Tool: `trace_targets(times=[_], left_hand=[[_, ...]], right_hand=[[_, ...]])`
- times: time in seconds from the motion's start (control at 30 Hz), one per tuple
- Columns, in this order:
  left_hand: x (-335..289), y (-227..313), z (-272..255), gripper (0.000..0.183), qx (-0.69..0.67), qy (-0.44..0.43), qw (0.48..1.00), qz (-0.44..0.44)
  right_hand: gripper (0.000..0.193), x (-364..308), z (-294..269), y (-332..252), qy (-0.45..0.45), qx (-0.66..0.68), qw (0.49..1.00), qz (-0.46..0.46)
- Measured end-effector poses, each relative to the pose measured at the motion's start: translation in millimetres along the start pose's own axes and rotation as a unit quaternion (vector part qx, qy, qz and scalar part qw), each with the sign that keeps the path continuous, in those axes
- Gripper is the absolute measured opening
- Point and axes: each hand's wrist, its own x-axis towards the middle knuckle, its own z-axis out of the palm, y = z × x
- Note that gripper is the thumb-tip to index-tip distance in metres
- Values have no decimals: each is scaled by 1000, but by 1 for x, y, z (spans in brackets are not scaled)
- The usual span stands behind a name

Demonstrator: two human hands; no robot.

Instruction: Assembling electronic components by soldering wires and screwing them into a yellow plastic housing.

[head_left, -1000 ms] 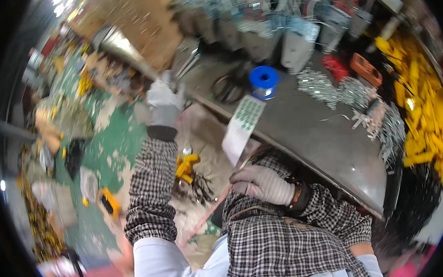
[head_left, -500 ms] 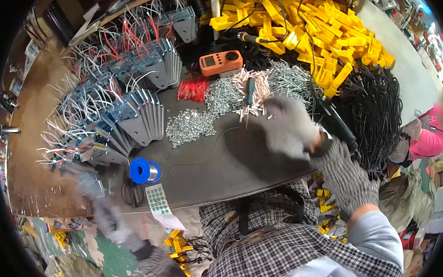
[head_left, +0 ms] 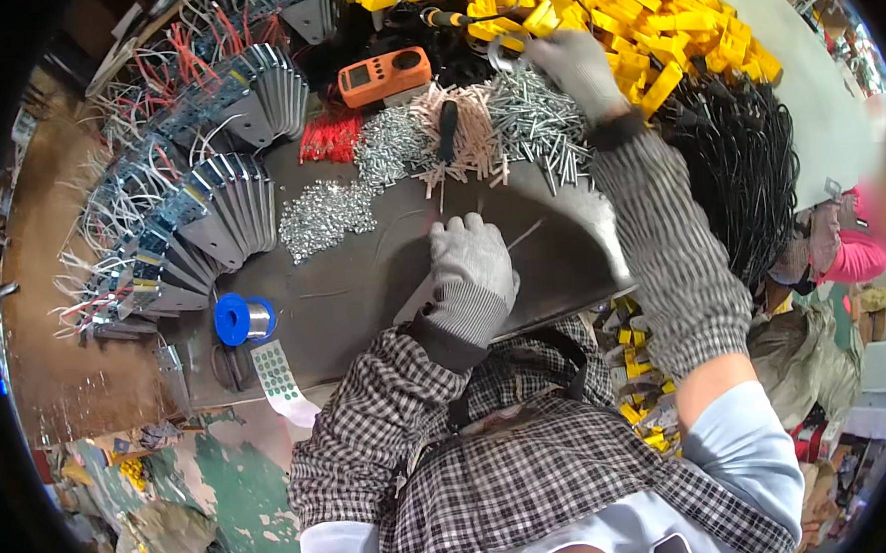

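My left hand [head_left: 472,265], in a grey glove, is closed over the dark mat [head_left: 338,287] near its front edge. A pale grey flat piece [head_left: 414,300] sticks out on the left of the hand, and a thin white wire [head_left: 526,234] on its right; the rest is hidden under the fingers. My right hand [head_left: 580,69], gloved too, reaches to the far side beside the yellow plastic parts [head_left: 650,25]. Its fingers are bent at a pale ring-shaped thing [head_left: 504,53]; their grip is partly hidden. A screwdriver [head_left: 448,134] lies on pinkish sleeves [head_left: 470,115] between the hands.
Grey metal plates with wires [head_left: 224,208] stand in rows at left. Nuts [head_left: 325,221], screws [head_left: 540,121], red parts [head_left: 331,139] and an orange meter [head_left: 384,76] lie behind. A blue solder spool [head_left: 233,320] and scissors [head_left: 229,368] lie front left; black cables [head_left: 749,180] at right.
My left hand has come from the plates at far left to the front middle of the mat. My right hand has moved away from me to the far side. The view has shifted right.
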Motion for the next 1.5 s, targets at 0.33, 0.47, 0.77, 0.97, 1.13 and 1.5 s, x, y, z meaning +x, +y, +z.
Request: trace_targets(times=[0.33,0.47,0.77,0.97,1.13,1.5], left_hand=[[23,-19,19,35,-219,-29,967,129],[26,-9,19,22,-221,-2,969,110],[-19,-22,39,68,-278,131,948,79],[-29,-24,56,66,-231,244,936,103],[-26,-23,56,74,-184,222,953,90],[-29,-32,59,82,-190,225,949,111]], right_hand=[[15,-248,-8,34,-11,224,947,232],[10,-245,8,-8,77,276,937,200],[33,-253,22,-17,-112,15,991,-70],[13,-197,-1,6,-51,-25,998,-31],[30,-131,19,26,-104,-293,945,103],[17,-80,-8,32,-36,-262,942,-206]])
